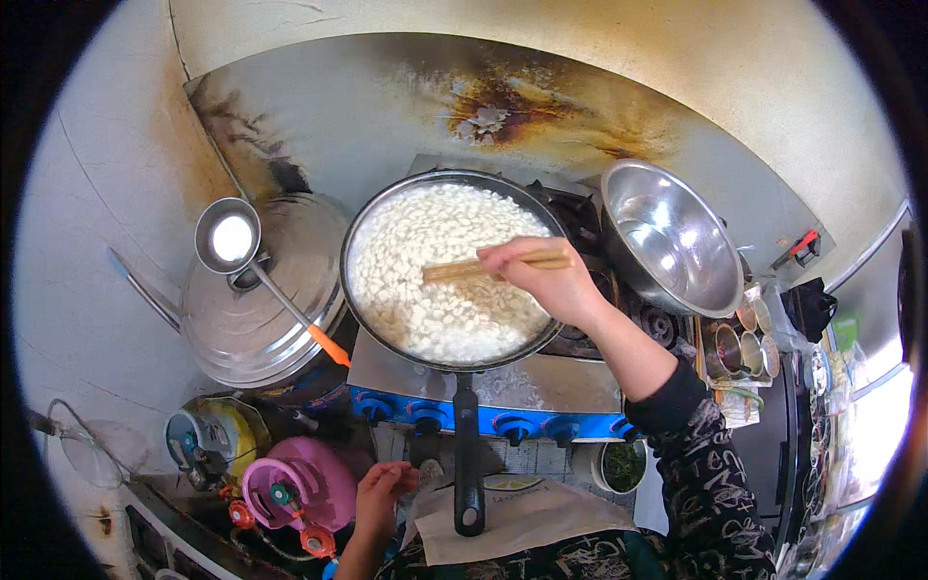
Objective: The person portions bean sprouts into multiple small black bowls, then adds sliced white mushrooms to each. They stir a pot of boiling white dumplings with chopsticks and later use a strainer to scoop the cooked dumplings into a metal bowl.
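Note:
A wide dark-rimmed frying pan [353, 319] sits on the gas stove, filled with small pale lumps [406, 232] in cloudy liquid. What the lumps are is not clear. Over the pan, my right hand [544, 279] grips wooden chopsticks [453, 271], held nearly level with their tips at the food. Steam or liquid blurs parts of the surface. The pan's black handle [467, 457] points toward me. Left of that handle is my left hand [382, 489], its fingers loosely bent and nothing seen in it; it does not touch the handle.
The stove's blue front [464, 420] carries several knobs. A large lidded metal pot [217, 319] stands left, with an orange-handled ladle [290, 304] lying across it. A steel bowl [667, 239] leans at right near metal containers [750, 351]. Gas cylinders [319, 471] stand lower left.

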`<state>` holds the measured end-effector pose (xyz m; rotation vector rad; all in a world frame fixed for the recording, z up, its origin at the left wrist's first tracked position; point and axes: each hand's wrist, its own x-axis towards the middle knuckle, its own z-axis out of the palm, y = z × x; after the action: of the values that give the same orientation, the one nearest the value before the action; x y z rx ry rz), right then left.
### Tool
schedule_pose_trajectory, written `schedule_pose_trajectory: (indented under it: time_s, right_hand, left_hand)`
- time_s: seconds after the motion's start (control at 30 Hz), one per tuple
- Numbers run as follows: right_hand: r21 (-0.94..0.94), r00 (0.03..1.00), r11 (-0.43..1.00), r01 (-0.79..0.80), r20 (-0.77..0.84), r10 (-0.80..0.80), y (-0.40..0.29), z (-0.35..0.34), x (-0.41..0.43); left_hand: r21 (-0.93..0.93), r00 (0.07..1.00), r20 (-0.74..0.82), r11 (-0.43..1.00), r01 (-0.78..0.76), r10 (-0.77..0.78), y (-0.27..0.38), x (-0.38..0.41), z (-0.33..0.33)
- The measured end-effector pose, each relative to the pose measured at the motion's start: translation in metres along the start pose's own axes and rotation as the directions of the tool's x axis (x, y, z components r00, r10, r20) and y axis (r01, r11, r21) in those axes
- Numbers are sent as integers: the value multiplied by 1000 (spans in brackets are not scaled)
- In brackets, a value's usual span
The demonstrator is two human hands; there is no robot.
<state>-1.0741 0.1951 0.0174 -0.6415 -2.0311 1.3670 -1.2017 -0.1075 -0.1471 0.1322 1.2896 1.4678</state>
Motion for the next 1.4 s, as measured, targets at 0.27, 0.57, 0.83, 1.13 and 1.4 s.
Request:
schedule_pose_trajectory:
  time_s: [0.27,0.57,0.83,1.13,1.4]
  right_hand:
    - [-244,978,967,74,-170,-118,24,-27,28]
    - [-129,979,976,-174,-129,158,-30,-84,-28]
    - [69,982,981,-184,44,181,-38,-48,-42]
    - [-10,1000,1000,25,-3,-25,2,4,12]
    - [-274,983,960,51,-155,-97,17,-39,24]
  left_hand:
    - [4,999,-29,1000,-28,28,0,-6,-14]
    - [-4,1000,2,1000,-2,2,0,-2,-7]
    - [24,999,29,1000,16,-16,3,0,-2]
    - [56,1000,-17,998,11,-10,11,-7,-6]
    - [13,999,-32,1000,16,-16,6,-6,-17]
